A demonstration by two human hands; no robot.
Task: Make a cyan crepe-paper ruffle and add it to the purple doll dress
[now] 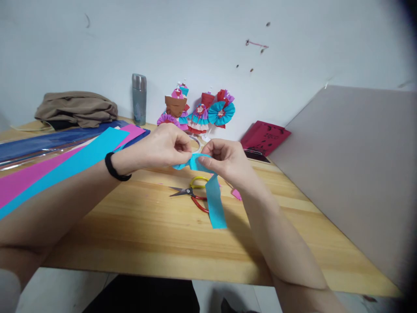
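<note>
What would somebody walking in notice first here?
Probably the two hands, left hand and right hand, pinching a blue paper strip above the middle of the wooden table. Scissors lie just under it. Next, the bright paper ornaments against the wall, and the long pink and blue sheets at the left.

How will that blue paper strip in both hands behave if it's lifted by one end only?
Probably floppy: the blue paper strip already droops from the right hand down toward the table. It looks thin and light, so it would likely flutter or slide easily. The bend between the left hand and the right suggests it creases readily, and could tear under a hard pull.
</note>
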